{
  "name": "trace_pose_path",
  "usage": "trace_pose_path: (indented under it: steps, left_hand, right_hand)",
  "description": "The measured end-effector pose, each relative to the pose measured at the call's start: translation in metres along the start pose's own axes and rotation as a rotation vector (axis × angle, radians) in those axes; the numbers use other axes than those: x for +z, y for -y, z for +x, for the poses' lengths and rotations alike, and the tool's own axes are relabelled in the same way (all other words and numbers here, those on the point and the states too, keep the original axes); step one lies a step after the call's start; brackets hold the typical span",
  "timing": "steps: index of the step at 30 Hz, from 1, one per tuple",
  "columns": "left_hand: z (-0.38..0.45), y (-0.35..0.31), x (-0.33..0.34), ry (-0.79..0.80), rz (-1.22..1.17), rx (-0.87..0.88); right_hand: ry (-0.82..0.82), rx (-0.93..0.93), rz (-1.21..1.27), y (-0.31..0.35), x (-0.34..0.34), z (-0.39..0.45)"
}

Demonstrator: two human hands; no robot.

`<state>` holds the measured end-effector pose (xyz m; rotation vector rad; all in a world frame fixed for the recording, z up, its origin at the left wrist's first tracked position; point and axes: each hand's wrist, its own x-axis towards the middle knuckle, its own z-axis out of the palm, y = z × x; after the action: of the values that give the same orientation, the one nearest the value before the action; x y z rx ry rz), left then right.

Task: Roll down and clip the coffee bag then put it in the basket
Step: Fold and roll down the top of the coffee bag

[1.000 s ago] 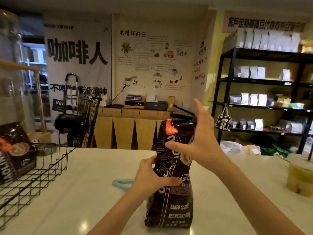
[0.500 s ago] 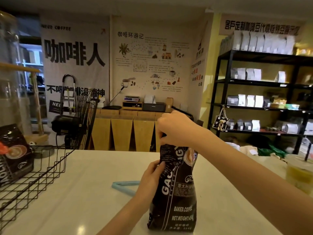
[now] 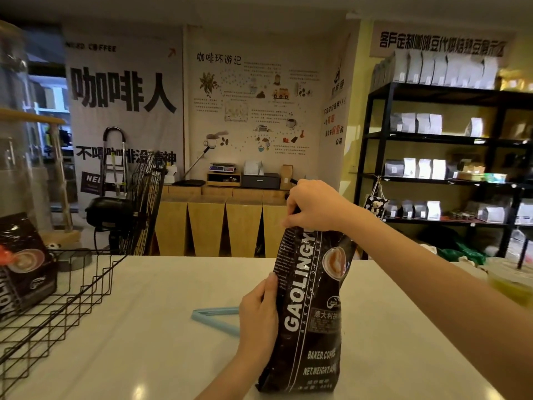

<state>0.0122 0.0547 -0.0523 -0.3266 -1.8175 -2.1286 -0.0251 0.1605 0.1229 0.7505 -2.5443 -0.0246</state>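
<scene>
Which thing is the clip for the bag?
Look at the white counter. Just left of the standing coffee bag, behind the left hand, lies the clip. It is the only pale blue thing there, long, thin and open in a V.

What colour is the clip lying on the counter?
Light blue. The clip lies open on the white counter, seen best in the head view.

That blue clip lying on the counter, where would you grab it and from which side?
Probably by its closed, joined end, coming from above and from the left. The blue clip lies flat on the counter, open in a V whose arms run right behind the left hand, so that corner is the clearest part. Flat as it lies, a pinch across one arm from above suits it.
</scene>
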Motion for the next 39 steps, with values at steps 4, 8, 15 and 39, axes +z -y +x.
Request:
trace_pose_path:
  steps: [4,8,15,39]
  left_hand:
    - [-0.005,-0.001,0.000,-0.019,0.023,0.062]
    - [-0.004,0.002,-0.006,0.044,0.089,0.063]
    - [-0.014,-0.002,-0.012,0.148,-0.032,0.046]
    - [-0.019,-0.010,-0.006,0.129,0.061,0.126]
  right_hand:
    - [-0.011,-0.040,0.048,0.001,0.000,-0.002]
    - [0.044,-0.065,0.179,-0.003,-0.007,-0.005]
    - [0.024,-0.096,0.294,-0.010,-0.006,-0.008]
    - [0.114,-0.200,0.156,-0.013,-0.010,-0.012]
